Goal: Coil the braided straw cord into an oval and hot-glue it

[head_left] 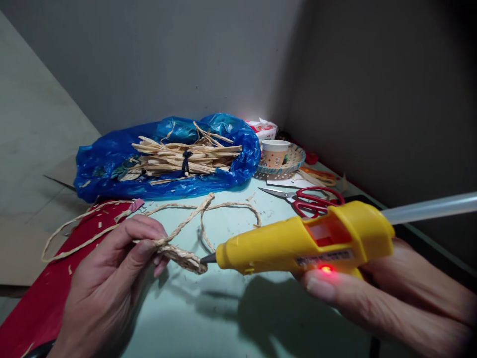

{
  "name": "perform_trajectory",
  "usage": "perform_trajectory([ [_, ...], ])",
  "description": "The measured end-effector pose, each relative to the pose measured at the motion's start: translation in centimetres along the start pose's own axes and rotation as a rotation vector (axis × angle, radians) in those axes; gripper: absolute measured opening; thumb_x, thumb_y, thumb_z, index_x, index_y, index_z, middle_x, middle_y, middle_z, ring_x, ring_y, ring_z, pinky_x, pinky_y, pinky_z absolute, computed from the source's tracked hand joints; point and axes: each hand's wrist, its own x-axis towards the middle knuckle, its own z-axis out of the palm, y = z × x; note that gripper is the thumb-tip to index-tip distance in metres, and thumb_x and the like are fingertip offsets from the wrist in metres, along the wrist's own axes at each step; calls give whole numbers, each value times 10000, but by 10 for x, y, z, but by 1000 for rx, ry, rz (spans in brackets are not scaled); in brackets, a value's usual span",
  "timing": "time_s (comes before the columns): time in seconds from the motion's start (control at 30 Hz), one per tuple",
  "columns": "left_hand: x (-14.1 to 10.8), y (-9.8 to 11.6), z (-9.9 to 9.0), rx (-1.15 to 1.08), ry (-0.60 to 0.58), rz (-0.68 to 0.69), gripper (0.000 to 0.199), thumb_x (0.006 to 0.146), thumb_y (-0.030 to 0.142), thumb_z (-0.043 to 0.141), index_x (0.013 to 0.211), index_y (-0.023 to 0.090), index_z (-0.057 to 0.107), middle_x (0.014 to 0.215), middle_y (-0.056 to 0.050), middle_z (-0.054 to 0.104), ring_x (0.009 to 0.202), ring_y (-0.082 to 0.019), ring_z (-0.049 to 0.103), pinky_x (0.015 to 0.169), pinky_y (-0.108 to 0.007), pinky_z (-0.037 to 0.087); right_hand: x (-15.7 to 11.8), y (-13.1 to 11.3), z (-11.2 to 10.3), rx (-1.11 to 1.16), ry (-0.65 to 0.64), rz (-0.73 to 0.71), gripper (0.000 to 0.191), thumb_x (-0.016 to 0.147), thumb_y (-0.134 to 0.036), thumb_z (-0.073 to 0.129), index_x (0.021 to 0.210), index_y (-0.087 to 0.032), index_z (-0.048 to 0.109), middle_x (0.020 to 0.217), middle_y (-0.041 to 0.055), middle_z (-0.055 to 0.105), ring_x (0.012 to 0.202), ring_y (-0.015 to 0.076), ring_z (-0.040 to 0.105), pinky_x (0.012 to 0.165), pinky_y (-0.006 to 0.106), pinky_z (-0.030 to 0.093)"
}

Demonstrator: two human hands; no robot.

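Note:
My left hand (119, 268) pinches a small braided straw piece (184, 257) above the table, its fingers closed on the piece's left end. A twisted straw cord (192, 215) rises from that piece, and more cord loops lie behind it and to the left. My right hand (372, 293) is wrapped round a yellow glue gun (276, 243) with a red light lit on its side. The gun's dark nozzle points left and meets the right end of the braided piece. A clear glue stick (432, 208) sticks out of the gun's back.
Behind, a blue plastic bag (100, 164) holds a tied bundle of straw strips (167, 159). Red-handled scissors (294, 196) lie behind the gun. A paper cup (275, 154) stands in a woven tray (298, 158). Red cloth (40, 303) covers the table's left side.

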Motion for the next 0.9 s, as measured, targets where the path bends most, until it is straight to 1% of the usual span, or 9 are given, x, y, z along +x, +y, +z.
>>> perform_trajectory([
  [0.03,1,0,0,-4,0,-4,87,868,325,714,836,255,673,923,38,552,639,-76,578,578,-135,531,0,-1,0,19,-19,29,265,886,-576,623,1131,-536,714,487,-87,656,317,172,538,271,231,471],
  [0.17,2,1,0,-16,-12,5,81,890,313,690,843,249,674,933,40,551,647,-65,581,582,-118,532,2,-5,-3,25,-59,106,234,886,-587,613,1041,-480,754,630,-74,730,446,183,630,356,225,522],
  [0.3,3,2,1,-56,-11,15,88,878,312,702,832,242,675,915,38,538,640,-64,576,556,-108,539,2,-4,-3,13,-69,71,239,907,-613,570,1006,-475,737,498,-77,634,353,165,547,258,231,424],
  [0.4,3,2,2,-73,7,17,135,855,347,726,802,232,679,892,31,543,623,-67,569,541,-113,541,1,-2,-1,-13,-31,0,265,928,-634,526,965,-452,714,621,-69,696,454,166,614,343,223,500],
  [0.43,3,1,2,-76,11,16,140,849,348,733,796,230,679,890,30,543,622,-67,568,540,-113,540,0,-1,0,-26,-32,-13,263,935,-629,520,968,-444,704,629,-71,699,454,160,612,343,221,496],
  [0.53,4,1,2,-82,12,3,119,851,330,735,806,235,679,900,34,533,630,-62,567,554,-107,542,-2,-2,1,-54,-13,-21,234,950,-597,529,931,-423,685,528,-87,639,360,134,538,255,235,396],
  [0.7,4,3,4,-89,26,-4,154,806,349,781,797,235,678,885,41,539,611,-56,565,541,-98,539,-4,0,1,-66,-19,-46,253,977,-589,479,961,-418,665,728,-93,737,505,141,650,365,210,519],
  [0.83,3,4,5,-99,38,-25,187,787,384,794,792,233,683,863,40,565,605,-62,581,532,-104,543,-6,1,2,-78,-8,-62,233,984,-582,472,1002,-435,652,524,-95,628,362,124,538,237,204,394],
  [0.9,3,4,5,-100,51,-32,196,785,387,796,787,228,681,859,39,569,605,-62,585,532,-106,542,-5,0,2,-80,-8,-78,232,986,-579,469,1028,-443,652,531,-92,638,362,130,532,234,211,389],
])
